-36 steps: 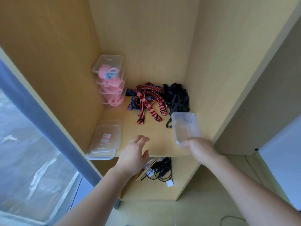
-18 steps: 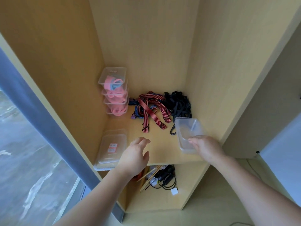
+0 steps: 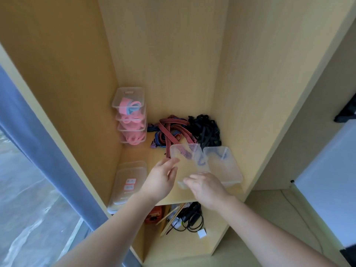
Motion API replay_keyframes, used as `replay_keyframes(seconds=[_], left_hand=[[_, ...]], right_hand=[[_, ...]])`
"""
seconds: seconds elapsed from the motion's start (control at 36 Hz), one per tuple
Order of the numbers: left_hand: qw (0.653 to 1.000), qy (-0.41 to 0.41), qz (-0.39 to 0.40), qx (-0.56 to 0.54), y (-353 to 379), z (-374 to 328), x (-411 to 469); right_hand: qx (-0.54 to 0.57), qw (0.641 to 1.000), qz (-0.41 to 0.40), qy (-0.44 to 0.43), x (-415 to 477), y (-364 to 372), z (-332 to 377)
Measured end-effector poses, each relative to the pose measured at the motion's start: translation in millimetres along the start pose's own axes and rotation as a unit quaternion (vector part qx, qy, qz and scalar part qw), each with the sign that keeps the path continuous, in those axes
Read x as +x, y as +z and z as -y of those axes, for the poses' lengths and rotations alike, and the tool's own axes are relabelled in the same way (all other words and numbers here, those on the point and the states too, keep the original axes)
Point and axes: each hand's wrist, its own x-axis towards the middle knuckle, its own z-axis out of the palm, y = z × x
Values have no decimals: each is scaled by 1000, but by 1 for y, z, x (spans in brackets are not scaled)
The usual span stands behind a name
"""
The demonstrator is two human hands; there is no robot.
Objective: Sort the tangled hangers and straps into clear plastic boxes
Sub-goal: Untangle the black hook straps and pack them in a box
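Note:
A clear empty box (image 3: 185,162) hangs tilted over the front of the wooden shelf (image 3: 159,151). My left hand (image 3: 159,181) pinches its left wall. My right hand (image 3: 207,187) grips its near edge with curled fingers. A second clear empty box (image 3: 224,164) sits on the shelf just to the right, against the side wall. Behind both boxes lies the tangle: red-and-black striped straps (image 3: 172,130), a black strap pile (image 3: 207,130) and blue straps (image 3: 157,136) at the left of the tangle.
Three stacked, lidded clear boxes (image 3: 131,116) holding pink straps stand in the shelf's back left corner. Flat clear lids (image 3: 128,183) with red labels lie at the front left. The lower shelf holds black cables (image 3: 190,218) and an orange object (image 3: 153,214). A window is at left.
One box was in my right hand at the right side; now two boxes show, one left on the shelf, the other held further left. My left hand has come up to it.

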Motion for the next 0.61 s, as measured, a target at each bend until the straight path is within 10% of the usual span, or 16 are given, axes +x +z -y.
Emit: replay_keyframes(seconds=[0.61], left_hand=[[986, -88, 102, 102, -3, 57, -7]], right_hand=[[19, 964, 171, 203, 25, 30, 4]])
